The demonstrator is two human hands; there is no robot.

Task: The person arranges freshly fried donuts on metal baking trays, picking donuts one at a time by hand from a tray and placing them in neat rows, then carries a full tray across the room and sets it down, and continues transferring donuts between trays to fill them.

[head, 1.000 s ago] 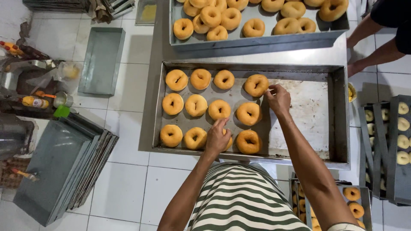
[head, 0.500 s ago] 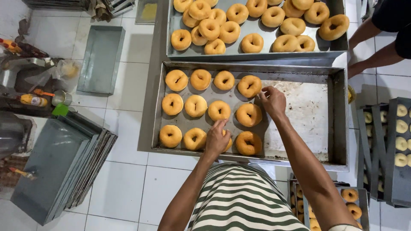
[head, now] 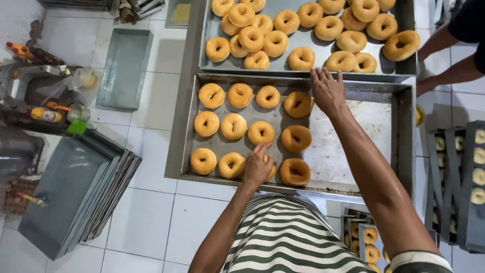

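Head view, left hand on doughnut

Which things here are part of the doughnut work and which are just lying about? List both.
In hand:
left hand on a doughnut in the near tray
right hand reaching toward the far tray of piled doughnuts

Lying about:
stack of empty trays on the floor
single empty tray
bottles
another person's arms
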